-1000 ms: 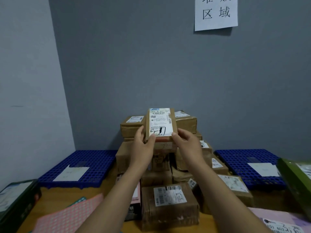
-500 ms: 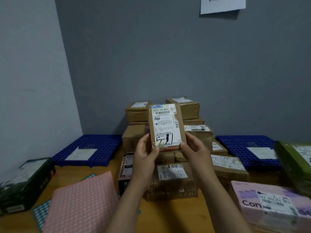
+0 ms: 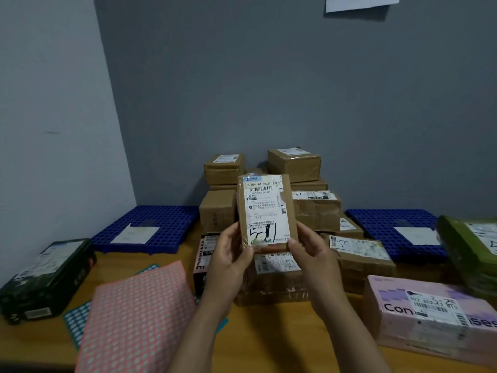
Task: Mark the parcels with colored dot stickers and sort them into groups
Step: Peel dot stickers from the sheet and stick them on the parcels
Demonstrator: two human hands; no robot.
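Left hand [image 3: 228,255] and right hand [image 3: 313,255] each pinch a lower corner of a brown parcel [image 3: 288,219], thumbs on its front and fingers curled behind, holding it upright with its label [image 3: 265,208] facing the camera. Just behind the hands rises a pile [image 3: 306,168] of brown boxes on the surface [image 3: 269,343]. Below and left of the left hand lies a pink sheet [image 3: 134,319] of dot stickers over a teal sheet [image 3: 76,317]. Right of the right hand sits a pink box [image 3: 430,316].
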